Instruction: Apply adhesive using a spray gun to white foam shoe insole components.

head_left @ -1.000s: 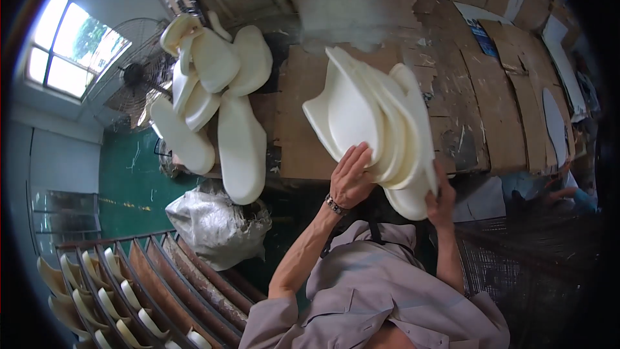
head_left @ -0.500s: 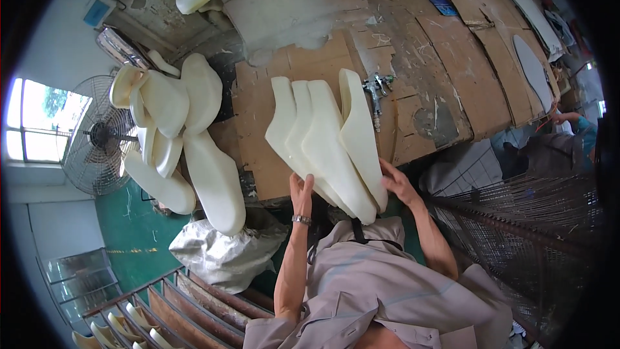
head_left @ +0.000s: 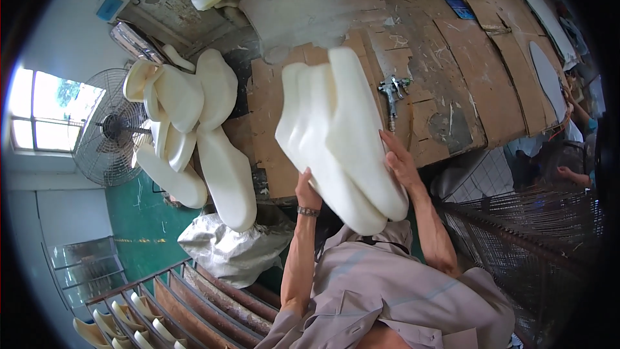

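Stack of cream moulded pieces [head_left: 336, 148] sits at frame centre, steadied from both sides, seemingly because nested pieces could slide. Right hand [head_left: 402, 167]: fingers extended along right edge. Left hand [head_left: 308, 190]: thumb against left edge, fingers hidden, grip unconfirmed.

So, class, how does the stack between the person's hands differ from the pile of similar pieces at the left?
The stack is closely nested, its pieces roughly aligned; the pile is loose, its pieces at mixed angles. The left hand and right hand touch the stack; no hand touches the pile. Both contain smooth, curved, cream-coloured pieces.
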Demonstrator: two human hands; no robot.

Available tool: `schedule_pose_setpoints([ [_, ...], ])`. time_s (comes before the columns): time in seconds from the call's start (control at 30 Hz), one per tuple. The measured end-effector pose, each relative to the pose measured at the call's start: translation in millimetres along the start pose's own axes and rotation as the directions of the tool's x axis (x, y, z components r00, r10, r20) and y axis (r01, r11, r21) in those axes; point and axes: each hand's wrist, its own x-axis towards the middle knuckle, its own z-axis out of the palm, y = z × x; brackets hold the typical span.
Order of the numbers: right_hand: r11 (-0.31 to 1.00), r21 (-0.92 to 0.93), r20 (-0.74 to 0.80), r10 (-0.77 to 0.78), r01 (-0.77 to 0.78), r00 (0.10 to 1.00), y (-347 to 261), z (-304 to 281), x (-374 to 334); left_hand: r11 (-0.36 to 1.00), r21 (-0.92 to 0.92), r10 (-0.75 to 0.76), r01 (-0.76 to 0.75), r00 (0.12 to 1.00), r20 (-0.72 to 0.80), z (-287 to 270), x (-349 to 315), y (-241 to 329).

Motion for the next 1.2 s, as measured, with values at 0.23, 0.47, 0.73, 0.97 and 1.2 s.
schedule_pose_setpoints([
  [0.23, 1.0, -0.018, 0.004, 0.017, -0.017, 1.0, -58.9, 15.7, 43.3, 0.986, 0.127, -0.118, 0.11, 0.991, 0.058, -3.3, 65.3, 11.0],
  [0.47, 0.997, 0.007, -0.07, 0.081, -0.08, 0.994, 23.9, 40.3, 47.3, 0.939, 0.33, -0.114, 0.092, 0.992, 0.05, 24.0, 65.1, -5.9],
  [0.73, 0.991, -0.022, -0.28, 0.117, -0.128, 0.953, 48.6, 45.5, 41.1, 0.722, 0.64, 0.195, -0.264, 0.965, 0.178, 45.9, 44.3, 0.2],
  [0.97, 0.546, -0.824, -0.376, -0.324, -0.153, 0.868, 137.6, -11.6, 103.7, 0.693, 0.688, 0.183, -0.213, 0.976, 0.118, 31.2, 32.1, 14.1],
  [1.2, 0.459, -0.828, -0.42, -0.128, -0.322, 0.899, 171.6, -96.0, 142.4, 0.689, 0.699, 0.135, -0.192, 0.981, 0.137, 50.2, 37.1, 3.4],
])
